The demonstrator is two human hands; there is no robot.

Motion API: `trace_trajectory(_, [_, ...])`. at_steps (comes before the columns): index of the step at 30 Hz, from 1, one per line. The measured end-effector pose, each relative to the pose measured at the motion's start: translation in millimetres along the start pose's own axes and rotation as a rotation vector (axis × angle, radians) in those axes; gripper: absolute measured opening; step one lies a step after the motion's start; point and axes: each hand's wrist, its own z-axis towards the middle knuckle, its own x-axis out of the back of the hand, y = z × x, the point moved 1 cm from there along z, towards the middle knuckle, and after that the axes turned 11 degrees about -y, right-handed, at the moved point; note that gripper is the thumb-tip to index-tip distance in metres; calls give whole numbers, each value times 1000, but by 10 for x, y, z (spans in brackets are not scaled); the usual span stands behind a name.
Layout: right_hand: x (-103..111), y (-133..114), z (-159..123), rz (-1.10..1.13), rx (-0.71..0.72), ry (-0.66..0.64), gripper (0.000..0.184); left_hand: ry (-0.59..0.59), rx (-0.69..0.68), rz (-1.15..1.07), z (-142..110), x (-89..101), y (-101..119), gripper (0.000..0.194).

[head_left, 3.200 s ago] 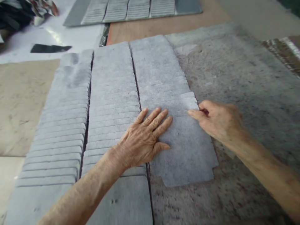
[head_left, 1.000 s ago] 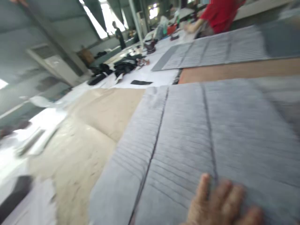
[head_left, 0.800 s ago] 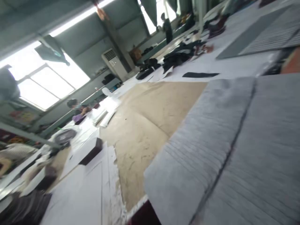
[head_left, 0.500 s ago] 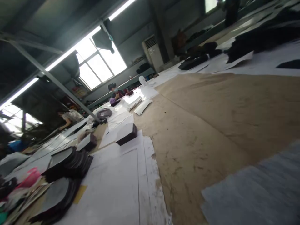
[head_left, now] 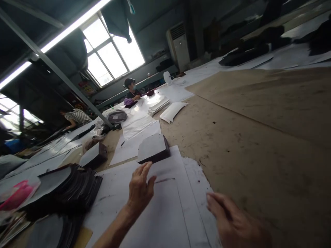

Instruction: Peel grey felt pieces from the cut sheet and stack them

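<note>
My left hand [head_left: 139,189] reaches forward over white paper sheets [head_left: 160,213] on the table, fingers stretched out and holding nothing. Its fingertips are close to a small dark block with a grey top [head_left: 153,148]. My right hand [head_left: 236,224] hovers lower right over the edge of the white sheets, blurred, fingers extended forward with nothing visible in them. Brown paper [head_left: 258,137] covers the table to the right.
A stack of dark cut pieces [head_left: 67,191] lies at the left, with a second dark block [head_left: 93,155] behind it. Curved white pieces [head_left: 172,111] lie farther back. Two persons [head_left: 130,93] work at distant tables near a bright window.
The view has swung left, away from the rows of grey felt pieces. Both my hands left the felt and now reach over the white sheets near the dark block.
</note>
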Motion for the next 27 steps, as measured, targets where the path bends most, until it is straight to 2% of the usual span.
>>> trace_trajectory(2, [-315,-112,361,-41,0,33,30,-13,2,35,263,-85,-192,40])
trace_trajectory(4, [-587,-127,604,-74,0,31,27,-38,-10,60,489,-177,-304,43])
trace_trajectory(7, [-821,-28,690,-122,30,-9,21,-68,-36,84,728,-287,-355,45])
trace_trajectory(12, [-842,75,568,-131,107,-50,19,-88,-70,98,891,-358,-304,41])
trace_trajectory(17, [-819,67,563,-106,147,-30,21,-83,-93,86,916,-364,-296,27])
trace_trajectory(27, [-859,107,559,-93,151,-47,23,-64,-164,68,934,-358,-333,22])
